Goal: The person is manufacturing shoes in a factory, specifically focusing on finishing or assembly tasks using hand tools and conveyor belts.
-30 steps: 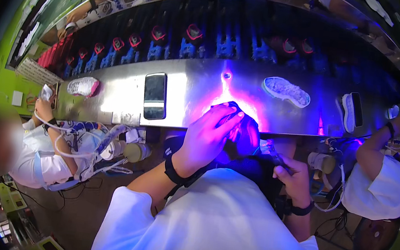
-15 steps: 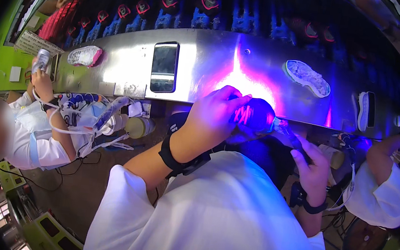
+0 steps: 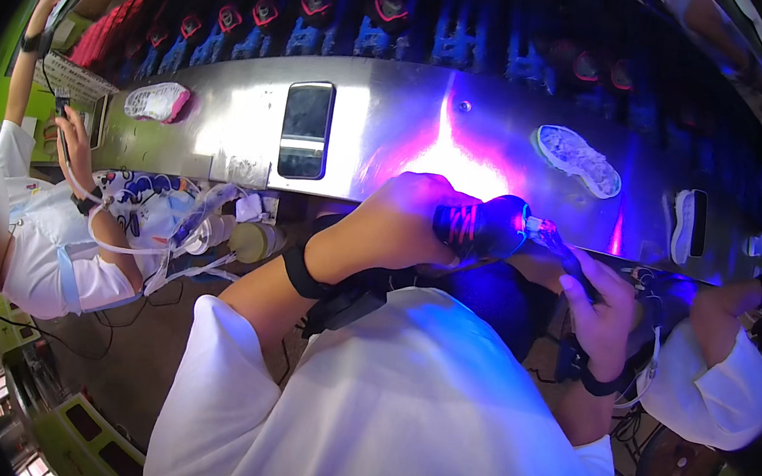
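My left hand is closed around a dark shoe, holding it over the near edge of the metal bench. Under the pink-violet light its laces look red. In my right hand is a brush with a dark handle. Its pale bristles meet the rim of the shoe at the right end. My left palm and several of its fingers are hidden behind the shoe.
On the metal bench lie a phone and pale soles. Behind it runs a dark conveyor carrying several items. Co-workers sit on both sides; the left one raises an arm. A jar stands left of me.
My left hand has rolled over the shoe, turning its laces and toe. The brush stays at the shoe's rim. At the left, the co-worker has raised one arm and holds a brush-like tool.
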`<state>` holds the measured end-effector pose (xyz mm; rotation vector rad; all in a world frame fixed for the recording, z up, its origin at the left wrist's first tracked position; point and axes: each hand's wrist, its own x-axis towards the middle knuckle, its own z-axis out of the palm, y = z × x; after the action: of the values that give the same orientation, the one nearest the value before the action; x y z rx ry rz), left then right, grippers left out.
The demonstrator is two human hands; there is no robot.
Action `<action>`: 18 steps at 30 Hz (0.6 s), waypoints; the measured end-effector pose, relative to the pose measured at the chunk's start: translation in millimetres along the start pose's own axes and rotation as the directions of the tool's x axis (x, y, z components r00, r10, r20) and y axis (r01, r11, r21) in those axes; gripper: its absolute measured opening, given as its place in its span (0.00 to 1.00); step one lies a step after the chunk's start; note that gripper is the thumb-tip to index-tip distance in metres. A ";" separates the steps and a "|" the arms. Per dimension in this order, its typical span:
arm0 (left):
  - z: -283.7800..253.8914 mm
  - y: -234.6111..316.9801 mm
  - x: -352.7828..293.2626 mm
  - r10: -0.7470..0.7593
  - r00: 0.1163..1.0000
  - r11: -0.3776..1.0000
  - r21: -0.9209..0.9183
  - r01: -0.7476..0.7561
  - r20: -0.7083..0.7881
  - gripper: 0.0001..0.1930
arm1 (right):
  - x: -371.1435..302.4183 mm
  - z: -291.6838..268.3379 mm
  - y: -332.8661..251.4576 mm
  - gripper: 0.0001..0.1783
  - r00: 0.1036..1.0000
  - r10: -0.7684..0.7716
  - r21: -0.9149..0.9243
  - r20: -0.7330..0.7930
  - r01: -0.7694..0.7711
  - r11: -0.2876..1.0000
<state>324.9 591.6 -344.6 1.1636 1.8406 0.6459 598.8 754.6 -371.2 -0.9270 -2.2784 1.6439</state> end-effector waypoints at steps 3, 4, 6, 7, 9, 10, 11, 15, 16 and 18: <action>8.1 -5.8 3.0 -0.075 0.996 0.993 -0.088 0.080 0.054 0.32 | 3.6 3.4 12.8 0.20 1.000 0.005 0.105 -0.008 -0.004 0.994; 11.8 -7.4 3.7 -0.087 0.995 0.987 -0.130 0.092 0.041 0.32 | 2.8 4.2 20.4 0.20 0.997 0.076 0.168 -0.002 -0.074 0.983; 12.4 0.8 6.0 -0.055 0.997 0.974 -0.217 0.066 0.054 0.30 | 3.4 4.9 23.2 0.20 0.994 0.105 0.244 0.001 -0.102 0.964; 13.7 4.7 6.7 -0.045 0.997 0.976 -0.209 0.056 0.057 0.30 | 5.2 5.5 21.7 0.20 0.991 0.132 0.319 0.021 -0.132 0.939; 17.9 9.9 6.1 -0.144 0.981 0.906 -0.382 0.184 0.132 0.27 | 9.6 2.2 11.4 0.20 0.988 0.148 0.372 0.048 -0.155 0.915; 21.3 7.8 5.4 -0.032 0.998 0.959 -0.281 0.046 0.054 0.23 | 12.6 1.5 5.6 0.21 0.994 0.104 0.388 0.039 -0.111 0.915; 22.6 9.7 4.9 -0.022 0.998 0.961 -0.273 0.037 0.056 0.23 | 14.7 0.2 1.5 0.21 0.998 0.060 0.403 0.030 -0.067 0.913; 27.2 8.5 0.0 -0.120 0.964 0.807 -0.542 0.234 0.238 0.21 | 15.5 -2.5 -3.3 0.21 0.987 0.144 0.475 0.072 -0.161 0.865; 29.1 9.5 -2.9 -0.136 0.962 0.752 -0.608 0.255 0.235 0.20 | 15.5 -2.5 0.6 0.22 0.994 0.083 0.389 0.066 -0.103 0.916; 26.9 13.0 -6.8 -0.135 0.963 0.686 -0.679 0.261 0.233 0.20 | 14.7 -4.3 1.5 0.22 0.998 0.017 0.296 0.065 -0.035 0.955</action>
<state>355.5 590.8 -345.7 0.4675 1.3382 0.9809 589.9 766.9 -374.0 -0.8472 -1.9832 1.9815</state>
